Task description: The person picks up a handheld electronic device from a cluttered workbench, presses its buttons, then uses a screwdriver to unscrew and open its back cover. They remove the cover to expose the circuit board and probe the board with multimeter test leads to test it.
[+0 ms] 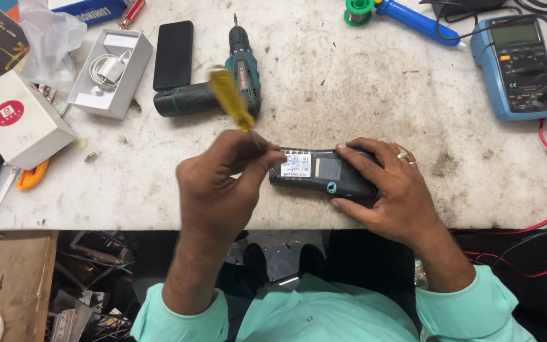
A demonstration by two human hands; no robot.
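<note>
yellow-handled screwdriver (230,99) over dark handset (324,173)

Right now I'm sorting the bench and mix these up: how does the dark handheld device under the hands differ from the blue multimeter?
The dark handheld device lies sideways at the bench's front edge; the blue multimeter sits at the far right corner. The device is held, with no leads showing; the multimeter is untouched, with red and black leads plugged in. Both lie flat.

Translucent yellow plastic on the screwdriver handle (230,98). Matt black plastic casing, paper label, on the handheld device (324,172). Rough, stained white worktop (375,95).
</note>
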